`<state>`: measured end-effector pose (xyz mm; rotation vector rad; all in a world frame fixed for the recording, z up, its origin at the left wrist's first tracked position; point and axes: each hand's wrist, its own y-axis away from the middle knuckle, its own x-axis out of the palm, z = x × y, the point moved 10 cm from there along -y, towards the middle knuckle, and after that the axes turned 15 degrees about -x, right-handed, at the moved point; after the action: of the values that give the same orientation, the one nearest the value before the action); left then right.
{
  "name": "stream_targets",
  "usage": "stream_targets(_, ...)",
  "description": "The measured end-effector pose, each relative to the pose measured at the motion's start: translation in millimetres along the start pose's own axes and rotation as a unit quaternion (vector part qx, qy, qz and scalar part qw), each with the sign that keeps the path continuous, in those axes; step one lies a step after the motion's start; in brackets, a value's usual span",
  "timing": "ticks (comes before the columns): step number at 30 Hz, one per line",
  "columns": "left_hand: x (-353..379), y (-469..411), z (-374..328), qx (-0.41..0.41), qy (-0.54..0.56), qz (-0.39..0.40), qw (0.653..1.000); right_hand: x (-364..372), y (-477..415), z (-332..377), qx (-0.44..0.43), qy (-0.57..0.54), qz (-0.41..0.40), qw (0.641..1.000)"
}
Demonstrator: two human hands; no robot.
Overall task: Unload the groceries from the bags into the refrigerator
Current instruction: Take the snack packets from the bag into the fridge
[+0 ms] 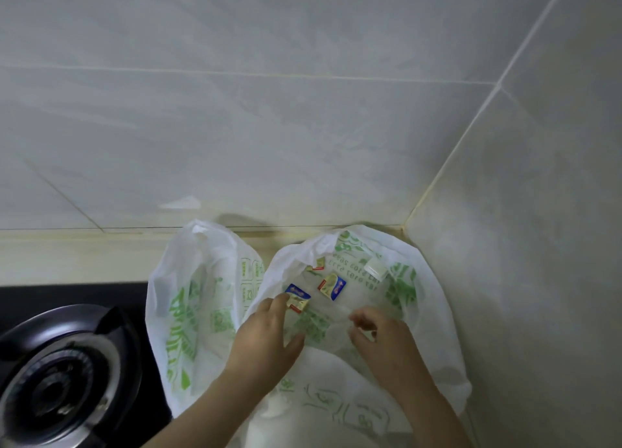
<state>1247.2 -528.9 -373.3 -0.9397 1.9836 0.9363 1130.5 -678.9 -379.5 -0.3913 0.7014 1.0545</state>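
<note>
Two white plastic bags with green print stand on the counter, a left bag (188, 299) and a right bag (434, 313) whose mouth is spread wide. Inside the right bag lie small foil-wrapped packets: one gold and blue packet (298, 298) at my left fingertips, another (332, 285) in the middle, a third (316, 264) further back, and a small white tub (376, 267). My left hand (266, 333) reaches into the bag and touches the nearest packet. My right hand (383, 343) has curled fingers pinching the thin plastic inside the bag.
A black gas hob with a round burner (57, 380) lies at the lower left, beside the left bag. Tiled walls (303, 128) meet in a corner behind and to the right of the bags. The beige counter (84, 256) runs along the back wall.
</note>
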Motion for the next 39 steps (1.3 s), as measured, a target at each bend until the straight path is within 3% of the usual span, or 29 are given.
stream_targets(5,5.7,-10.5,1.0,0.007,-0.025,-0.005,1.000,1.4,-32.7,9.7,-0.031,0.020,0.000,0.999)
stream_targets(13,7.2,-25.4,-5.6,0.039,-0.028,-0.031,0.998,39.2,-75.4,-12.3,-0.042,0.110,0.087,0.989)
stream_targets(25,20.7,-55.0,-18.8,0.036,-0.044,-0.032,0.998,55.7,-93.5,-29.2,-0.045,0.149,0.100,0.983)
stream_targets(32,41.9,-69.8,-16.1,-0.008,-0.083,-0.021,0.996,-5.6,-73.1,-35.9,-0.008,0.146,-0.008,0.989)
stream_targets(39,47.5,-74.1,-12.7,-0.021,-0.111,-0.059,0.992,-48.8,-89.1,-40.4,-0.035,0.150,-0.085,0.984)
